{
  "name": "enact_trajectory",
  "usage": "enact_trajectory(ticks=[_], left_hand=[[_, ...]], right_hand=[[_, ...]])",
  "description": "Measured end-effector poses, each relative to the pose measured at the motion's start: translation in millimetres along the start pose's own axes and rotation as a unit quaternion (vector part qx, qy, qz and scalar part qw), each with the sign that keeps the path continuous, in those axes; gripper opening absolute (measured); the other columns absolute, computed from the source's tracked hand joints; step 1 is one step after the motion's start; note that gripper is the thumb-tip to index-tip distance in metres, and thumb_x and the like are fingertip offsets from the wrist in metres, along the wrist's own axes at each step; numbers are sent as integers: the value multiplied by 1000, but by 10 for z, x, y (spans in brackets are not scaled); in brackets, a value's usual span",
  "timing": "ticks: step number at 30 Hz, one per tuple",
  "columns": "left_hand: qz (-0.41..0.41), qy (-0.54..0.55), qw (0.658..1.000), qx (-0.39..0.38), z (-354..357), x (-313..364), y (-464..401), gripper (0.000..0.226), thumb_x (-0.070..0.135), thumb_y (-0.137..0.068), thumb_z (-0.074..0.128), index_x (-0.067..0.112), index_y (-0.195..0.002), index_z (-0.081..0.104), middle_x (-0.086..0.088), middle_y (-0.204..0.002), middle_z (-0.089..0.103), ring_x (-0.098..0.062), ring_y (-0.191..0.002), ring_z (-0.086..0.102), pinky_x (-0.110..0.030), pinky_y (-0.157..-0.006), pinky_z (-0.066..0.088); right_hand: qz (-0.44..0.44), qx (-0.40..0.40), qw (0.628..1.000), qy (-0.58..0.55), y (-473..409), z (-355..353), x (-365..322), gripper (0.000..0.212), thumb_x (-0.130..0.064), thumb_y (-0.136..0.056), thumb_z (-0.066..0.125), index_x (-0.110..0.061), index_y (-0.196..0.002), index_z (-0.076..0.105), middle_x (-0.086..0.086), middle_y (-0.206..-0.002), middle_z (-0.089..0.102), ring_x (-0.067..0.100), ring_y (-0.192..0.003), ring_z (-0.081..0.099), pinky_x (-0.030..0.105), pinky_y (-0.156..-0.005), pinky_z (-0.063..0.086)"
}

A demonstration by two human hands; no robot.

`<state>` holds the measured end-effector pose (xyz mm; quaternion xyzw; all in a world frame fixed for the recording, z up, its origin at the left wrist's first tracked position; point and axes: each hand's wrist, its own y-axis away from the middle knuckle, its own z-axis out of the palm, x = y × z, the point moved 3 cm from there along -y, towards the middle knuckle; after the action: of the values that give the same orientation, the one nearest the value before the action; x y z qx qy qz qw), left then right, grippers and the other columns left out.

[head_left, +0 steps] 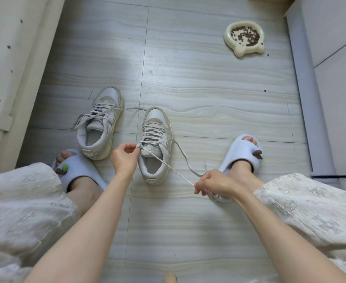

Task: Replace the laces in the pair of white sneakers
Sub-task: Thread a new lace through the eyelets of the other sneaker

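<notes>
Two white sneakers stand on the floor, toes pointing away from me. The left sneaker (99, 123) has loose laces trailing to both sides. The right sneaker (154, 144) sits between my hands. My left hand (124, 158) pinches the top of that shoe at its upper left eyelet, where the lace comes out. My right hand (215, 184) grips the white lace (176, 172) and holds it taut, stretched from the shoe toward the lower right. The lace's other end (188, 162) lies slack in a loop on the floor.
My feet in pale blue slippers (243, 154) flank the sneakers. A cream pet bowl (244, 38) with kibble stands at the far right. A white padded surface rises along the left, a white cabinet (331, 78) along the right. Grey wood-look floor lies between.
</notes>
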<state>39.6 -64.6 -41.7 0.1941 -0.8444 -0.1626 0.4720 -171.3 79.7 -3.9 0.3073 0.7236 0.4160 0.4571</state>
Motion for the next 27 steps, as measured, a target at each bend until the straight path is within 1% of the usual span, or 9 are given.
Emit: enact_trajectory(ticks=[2,5,7,9,13,15,18,22,27], left_hand=[[8,21,1000,-15,-20,-29,11,7,8,-79,69,11,-85,66,-4,-78,64,-14,-75,58,-27,-80,48],[11,54,998,-24,-23,-61,40,9,7,-80,68,10,-88,66,1,-76,63,-7,-70,57,-20,-75,46],[15,62,998,-23,-7,-79,43,9,7,-81,68,9,-89,67,6,-74,62,-2,-69,56,-16,-72,45],[20,60,998,-22,3,-98,33,8,7,-81,68,10,-88,66,8,-73,62,-1,-68,56,-14,-70,45],[27,59,998,-21,5,-99,24,8,6,-81,68,11,-86,65,9,-73,62,0,-68,56,-7,-67,45],[23,63,998,-20,-2,-108,22,9,6,-81,68,13,-85,64,10,-73,62,3,-66,56,-3,-64,43],[15,75,997,-22,-8,-134,8,11,6,-81,69,17,-81,64,10,-73,62,8,-61,56,-4,-65,44],[4,76,997,-30,0,-123,0,15,6,-80,69,19,-78,62,8,-73,63,-3,-69,58,-16,-73,48],[-22,38,999,-24,-15,-109,-14,11,12,-80,70,18,-78,62,4,-74,61,-14,-74,57,-30,-81,47]], right_hand=[[-1,14,999,45,-70,-8,5,22,-20,-87,59,-19,-66,66,-2,-70,63,10,-69,54,22,-62,41],[-21,68,989,126,-214,-34,-105,26,-21,-92,50,-20,-68,60,-2,-75,63,19,-86,56,24,-71,37],[-57,121,984,115,-342,-37,-280,25,-17,-93,45,-15,-88,69,4,-92,69,24,-98,58,26,-75,38],[-103,176,975,86,-457,-51,-507,30,-16,-95,44,-13,-117,64,6,-118,65,23,-115,55,25,-89,38],[-174,182,960,120,-715,-49,-909,38,-16,-97,38,-11,-133,50,13,-132,54,29,-126,44,30,-103,29],[-177,166,955,170,-831,-31,-1005,35,-20,-97,40,-11,-126,57,14,-129,56,32,-124,44,34,-103,31],[-176,155,959,157,-860,-63,-1063,23,-26,-92,53,-9,-96,69,11,-106,66,27,-105,56,34,-87,42],[-208,180,953,125,-750,-237,-1139,18,-24,-87,63,-6,-85,65,7,-86,65,19,-82,55,30,-73,40],[-161,91,982,28,-501,-380,-1042,27,-31,-90,59,-14,-69,61,-3,-58,48,13,-55,46,27,-59,39]])
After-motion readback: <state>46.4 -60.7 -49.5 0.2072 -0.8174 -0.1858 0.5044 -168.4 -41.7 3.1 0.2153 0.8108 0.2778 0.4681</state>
